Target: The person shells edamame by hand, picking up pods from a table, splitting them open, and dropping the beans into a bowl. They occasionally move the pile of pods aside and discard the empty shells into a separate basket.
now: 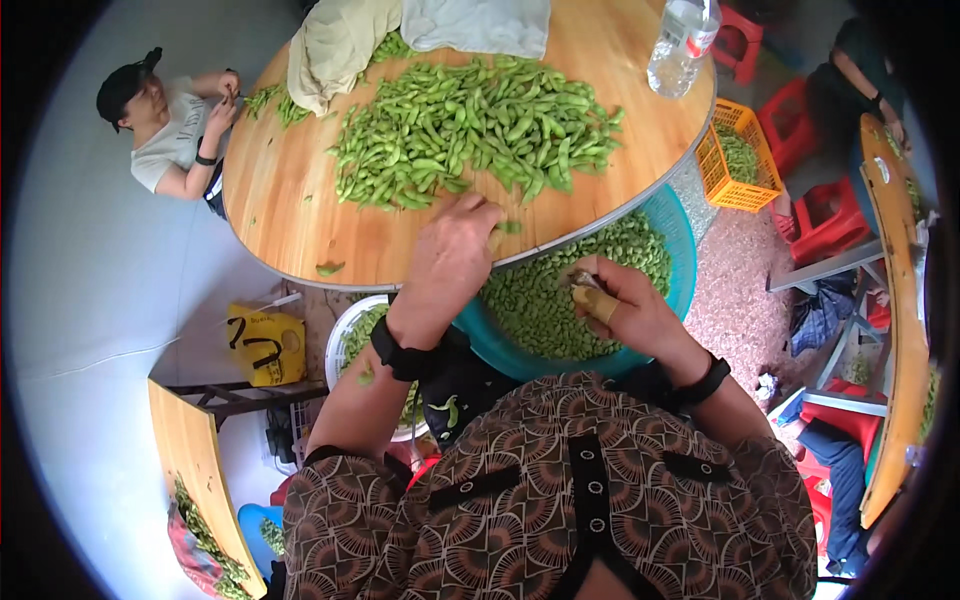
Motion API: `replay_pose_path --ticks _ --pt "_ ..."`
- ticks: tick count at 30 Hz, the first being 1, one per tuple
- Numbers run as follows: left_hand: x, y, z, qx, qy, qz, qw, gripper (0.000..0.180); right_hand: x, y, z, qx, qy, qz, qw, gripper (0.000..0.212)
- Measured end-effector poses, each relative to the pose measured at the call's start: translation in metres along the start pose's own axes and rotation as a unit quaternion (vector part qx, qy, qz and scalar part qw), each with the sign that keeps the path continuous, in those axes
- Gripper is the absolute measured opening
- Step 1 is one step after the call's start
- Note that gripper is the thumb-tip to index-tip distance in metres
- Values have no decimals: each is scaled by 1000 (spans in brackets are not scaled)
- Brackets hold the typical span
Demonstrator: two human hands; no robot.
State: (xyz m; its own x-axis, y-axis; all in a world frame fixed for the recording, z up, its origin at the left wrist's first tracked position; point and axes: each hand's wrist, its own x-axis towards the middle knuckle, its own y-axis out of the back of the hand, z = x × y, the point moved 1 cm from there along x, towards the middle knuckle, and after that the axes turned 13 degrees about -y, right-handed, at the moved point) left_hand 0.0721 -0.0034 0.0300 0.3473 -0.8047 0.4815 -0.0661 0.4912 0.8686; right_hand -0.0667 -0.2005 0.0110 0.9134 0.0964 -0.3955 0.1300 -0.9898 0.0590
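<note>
A heap of green soybean pods (pixel 470 130) lies on the round wooden table (pixel 290 215). My left hand (pixel 452 250) is at the table's near edge, just below the heap. Its fingers are curled, and a green pod (pixel 508 227) sticks out by the thumb. Over a large teal basin (pixel 683 255) of shelled beans (pixel 545 310), my right hand (pixel 632 312) is closed in a pinch. Tan wrapping covers its thumb. Something small and shiny shows at its fingertips, too small to name.
A clear plastic bottle (pixel 684 50) and cloths (pixel 475 25) sit on the table. A person (pixel 175 130) is at the far left. An orange crate (pixel 738 165) stands at right, a white bucket (pixel 340 335) near my left forearm. Red stools (pixel 835 220) and another table (pixel 897 330) are farther right.
</note>
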Motion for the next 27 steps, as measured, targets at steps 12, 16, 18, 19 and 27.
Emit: replay_pose_path --ticks 12,16,18,19,27 --pt "-3 20 57 -323 106 88 936 27 2 -19 -26 94 73 20 993 28" --pt "-4 17 58 -334 117 103 930 28 2 -20 -30 119 73 18 990 28" --pt "-1 18 60 -276 71 126 950 28 1 -20 -33 141 62 3 988 28" --pt "1 20 61 -216 25 149 964 28 0 -19 -34 141 62 5 988 28" --pt "-7 12 51 -690 297 74 656 28 7 0 -33 395 -46 -224 890 25"
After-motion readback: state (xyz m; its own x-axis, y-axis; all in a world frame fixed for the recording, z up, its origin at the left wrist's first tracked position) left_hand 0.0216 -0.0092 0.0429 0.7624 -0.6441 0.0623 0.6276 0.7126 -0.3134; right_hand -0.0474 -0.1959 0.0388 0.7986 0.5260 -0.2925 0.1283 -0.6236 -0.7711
